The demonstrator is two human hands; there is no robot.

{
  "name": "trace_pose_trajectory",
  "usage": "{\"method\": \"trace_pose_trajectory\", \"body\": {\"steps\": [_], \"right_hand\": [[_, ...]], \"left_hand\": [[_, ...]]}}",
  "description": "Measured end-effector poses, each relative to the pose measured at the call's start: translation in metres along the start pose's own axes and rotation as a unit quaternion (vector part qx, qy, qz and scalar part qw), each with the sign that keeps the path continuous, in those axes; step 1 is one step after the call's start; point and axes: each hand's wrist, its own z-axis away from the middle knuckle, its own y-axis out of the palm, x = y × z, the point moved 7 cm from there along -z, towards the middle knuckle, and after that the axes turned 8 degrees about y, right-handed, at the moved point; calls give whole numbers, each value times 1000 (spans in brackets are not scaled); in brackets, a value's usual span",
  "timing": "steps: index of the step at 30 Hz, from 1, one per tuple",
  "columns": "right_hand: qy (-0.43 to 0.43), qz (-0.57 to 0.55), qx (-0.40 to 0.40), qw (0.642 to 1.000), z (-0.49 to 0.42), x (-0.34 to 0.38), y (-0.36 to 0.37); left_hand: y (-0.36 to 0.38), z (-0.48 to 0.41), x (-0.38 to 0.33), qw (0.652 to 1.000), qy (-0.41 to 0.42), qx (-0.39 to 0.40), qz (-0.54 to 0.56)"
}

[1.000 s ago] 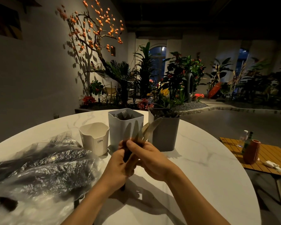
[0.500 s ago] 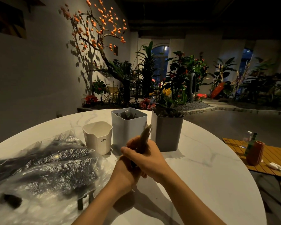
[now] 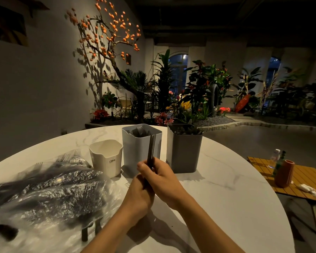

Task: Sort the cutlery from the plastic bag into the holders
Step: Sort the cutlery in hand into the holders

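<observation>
Both my hands hold one bundle of dark cutlery [image 3: 151, 148] upright in front of the holders. My right hand [image 3: 162, 179] grips it high up, and my left hand [image 3: 139, 194] grips its lower end from below. Behind the bundle stands the light grey holder [image 3: 135, 152] with forks in it. A small white holder [image 3: 106, 157] is to its left and a dark grey holder [image 3: 183, 152] with cutlery is to its right. The clear plastic bag [image 3: 44, 194] full of dark cutlery lies at the left.
All of this sits on a round white marble table [image 3: 226, 198]. A low wooden side table [image 3: 303, 179] with a terracotta vase [image 3: 284, 173] and small bottles stands at the right. Plants and a planted bed fill the background.
The cutlery pieces, fanned out and tilted right a second ago, are now gathered into one upright bundle. My hands have closed together around it.
</observation>
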Motion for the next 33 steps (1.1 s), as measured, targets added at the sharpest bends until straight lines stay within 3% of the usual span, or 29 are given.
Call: {"method": "trace_pose_trajectory", "body": {"steps": [7, 12, 16, 24, 28, 33], "right_hand": [[-16, -143, -5, 990, 5, 6, -10], [-17, -205, -88, 975, -5, -10, -33], [24, -147, -134, 980, -15, -41, -41], [113, -110, -105, 982, -29, -74, -32], [103, -101, -106, 984, -29, -73, -33], [170, -152, -101, 968, -32, -78, -30]], "left_hand": [[4, -9, -30, 995, -26, 29, 90], [8, -23, -51, 998, -7, 18, 67], [6, -55, -77, 990, 34, 10, 136], [22, -115, -117, 987, 85, 4, 135], [28, -143, -125, 990, 106, -23, 96], [41, -189, -125, 993, 91, -65, 37]]}}
